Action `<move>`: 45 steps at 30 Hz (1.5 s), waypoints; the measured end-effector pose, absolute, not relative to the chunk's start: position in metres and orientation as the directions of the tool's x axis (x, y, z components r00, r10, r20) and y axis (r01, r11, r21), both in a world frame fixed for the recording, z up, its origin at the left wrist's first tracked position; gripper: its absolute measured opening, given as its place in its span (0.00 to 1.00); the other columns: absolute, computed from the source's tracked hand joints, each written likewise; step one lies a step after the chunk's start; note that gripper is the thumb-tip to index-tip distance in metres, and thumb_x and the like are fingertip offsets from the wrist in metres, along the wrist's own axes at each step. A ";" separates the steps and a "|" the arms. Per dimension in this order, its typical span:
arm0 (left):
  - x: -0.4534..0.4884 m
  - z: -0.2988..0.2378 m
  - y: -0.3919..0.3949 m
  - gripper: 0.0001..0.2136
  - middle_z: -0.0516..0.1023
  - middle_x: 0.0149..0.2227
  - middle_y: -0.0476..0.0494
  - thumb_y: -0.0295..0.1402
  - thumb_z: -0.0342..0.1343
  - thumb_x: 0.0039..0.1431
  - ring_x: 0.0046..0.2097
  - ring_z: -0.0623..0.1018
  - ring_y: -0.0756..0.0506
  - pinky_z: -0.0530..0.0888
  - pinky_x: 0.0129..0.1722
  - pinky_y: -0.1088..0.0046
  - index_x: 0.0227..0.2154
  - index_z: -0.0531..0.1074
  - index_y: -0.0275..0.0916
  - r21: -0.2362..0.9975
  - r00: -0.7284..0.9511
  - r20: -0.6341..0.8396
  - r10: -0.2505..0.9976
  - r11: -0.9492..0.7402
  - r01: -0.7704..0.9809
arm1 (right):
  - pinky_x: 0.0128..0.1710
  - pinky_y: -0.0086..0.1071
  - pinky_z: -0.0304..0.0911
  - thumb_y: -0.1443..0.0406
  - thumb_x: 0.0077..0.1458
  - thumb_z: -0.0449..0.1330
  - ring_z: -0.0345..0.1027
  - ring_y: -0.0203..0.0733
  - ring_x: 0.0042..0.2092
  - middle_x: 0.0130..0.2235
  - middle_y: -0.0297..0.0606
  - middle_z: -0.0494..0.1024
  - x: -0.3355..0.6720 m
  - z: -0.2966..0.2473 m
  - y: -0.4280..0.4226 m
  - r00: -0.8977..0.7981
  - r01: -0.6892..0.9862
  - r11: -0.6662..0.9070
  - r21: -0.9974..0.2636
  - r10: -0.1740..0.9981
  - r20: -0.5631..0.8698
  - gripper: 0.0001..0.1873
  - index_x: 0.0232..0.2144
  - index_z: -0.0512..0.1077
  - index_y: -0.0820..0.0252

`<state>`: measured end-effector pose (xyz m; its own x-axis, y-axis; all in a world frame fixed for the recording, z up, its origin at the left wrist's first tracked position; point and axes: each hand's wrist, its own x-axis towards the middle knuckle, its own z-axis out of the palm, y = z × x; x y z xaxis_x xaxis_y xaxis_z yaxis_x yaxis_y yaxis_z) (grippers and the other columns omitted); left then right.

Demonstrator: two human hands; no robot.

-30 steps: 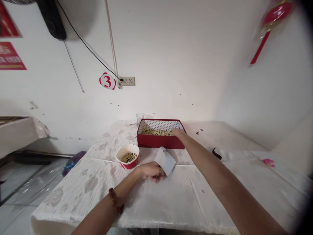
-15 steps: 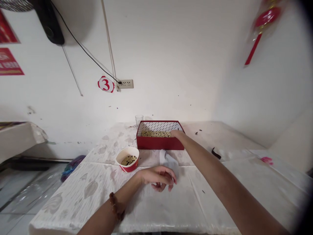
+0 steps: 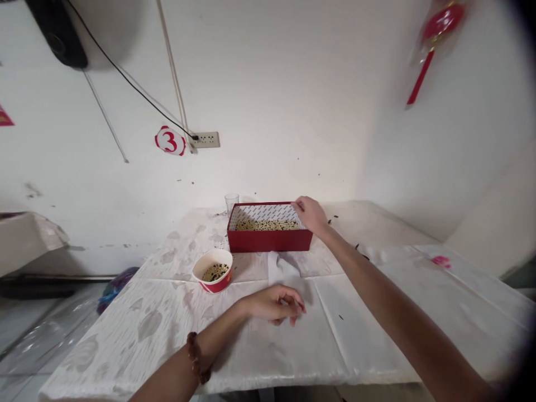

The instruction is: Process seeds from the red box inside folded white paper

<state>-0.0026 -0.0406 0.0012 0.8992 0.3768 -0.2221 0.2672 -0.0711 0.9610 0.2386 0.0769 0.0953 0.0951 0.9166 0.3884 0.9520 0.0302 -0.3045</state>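
My right hand (image 3: 310,214) reaches far out to a red box (image 3: 268,240) with a white patterned lining and a layer of pale and dark beans inside. Its fingers hook over the rim at the box's far right corner. My left hand (image 3: 274,303) rests on the tablecloth nearer to me, wearing a bead bracelet on the wrist. Its fingers are loosely curled and apart, with nothing in them. A white piece of paper (image 3: 281,266) lies flat just beyond that hand. A red paper bowl (image 3: 213,271) with mixed beans stands to the left.
A small clear glass (image 3: 230,201) stands behind the box's left end. The table (image 3: 125,340) has a white leaf-patterned cloth, with dark specks and a pink stain (image 3: 440,261) at the right. The wall with a socket (image 3: 205,139) is behind, and the floor drops off at the left.
My left hand has let go of the white paper, which now lies flat on the cloth. My right hand has moved from the box's near right corner to its far right corner.
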 end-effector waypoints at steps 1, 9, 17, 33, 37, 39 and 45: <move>-0.003 0.000 -0.041 0.19 0.76 0.28 0.50 0.50 0.64 0.62 0.18 0.65 0.55 0.61 0.17 0.77 0.43 0.79 0.38 0.964 0.896 -0.205 0.395 -0.075 0.254 | 0.56 0.37 0.63 0.56 0.77 0.46 0.73 0.46 0.54 0.54 0.48 0.80 0.252 0.089 0.062 0.122 0.952 0.020 -0.305 0.890 0.439 0.22 0.52 0.77 0.60; 0.001 -0.012 -0.046 0.17 0.77 0.30 0.49 0.48 0.63 0.62 0.22 0.69 0.54 0.68 0.22 0.77 0.43 0.80 0.39 0.968 0.897 -0.136 0.420 -0.136 0.210 | 0.50 0.53 0.67 0.51 0.65 0.58 0.70 0.66 0.58 0.53 0.51 0.78 0.384 -0.020 -0.024 0.444 0.895 -0.404 -0.191 0.851 0.281 0.16 0.40 0.83 0.48; 0.000 -0.017 -0.039 0.16 0.77 0.32 0.47 0.46 0.61 0.64 0.22 0.69 0.53 0.66 0.22 0.75 0.44 0.79 0.38 0.964 0.796 -0.019 0.605 -0.199 0.175 | 0.46 0.46 0.72 0.50 0.59 0.57 0.79 0.58 0.43 0.36 0.46 0.85 0.376 -0.035 -0.039 0.323 0.848 -0.157 -0.506 0.910 0.259 0.18 0.25 0.79 0.51; -0.001 -0.001 -0.036 0.24 0.81 0.56 0.35 0.36 0.68 0.59 0.55 0.81 0.38 0.75 0.59 0.58 0.59 0.77 0.43 0.927 0.373 0.373 0.849 -0.354 -0.122 | 0.37 0.37 0.73 0.41 0.55 0.69 0.76 0.46 0.36 0.34 0.41 0.83 0.172 -0.014 -0.034 0.032 0.075 0.408 -0.910 0.911 0.412 0.24 0.31 0.83 0.54; 0.001 -0.010 -0.029 0.19 0.83 0.52 0.35 0.34 0.65 0.61 0.52 0.81 0.39 0.79 0.50 0.64 0.55 0.78 0.40 0.941 0.371 0.338 0.865 -0.296 -0.167 | 0.30 0.33 0.70 0.43 0.55 0.70 0.73 0.42 0.35 0.38 0.42 0.80 0.173 -0.024 -0.036 0.081 0.076 0.469 -0.880 0.877 0.474 0.22 0.30 0.83 0.55; 0.002 -0.014 -0.025 0.19 0.83 0.51 0.35 0.34 0.65 0.59 0.51 0.81 0.39 0.80 0.45 0.65 0.53 0.79 0.39 0.948 0.361 0.306 0.881 -0.249 -0.196 | 0.29 0.32 0.68 0.46 0.57 0.69 0.73 0.42 0.36 0.38 0.41 0.79 0.176 -0.025 -0.038 0.088 0.111 0.488 -0.866 0.863 0.498 0.20 0.30 0.83 0.54; 0.003 -0.017 -0.023 0.26 0.81 0.37 0.43 0.32 0.70 0.51 0.38 0.79 0.44 0.82 0.39 0.64 0.54 0.74 0.38 0.950 0.381 0.238 0.893 -0.133 -0.283 | 0.36 0.36 0.74 0.49 0.61 0.68 0.77 0.47 0.40 0.39 0.42 0.83 0.176 -0.030 -0.040 0.102 0.204 0.477 -0.855 0.858 0.503 0.15 0.35 0.85 0.52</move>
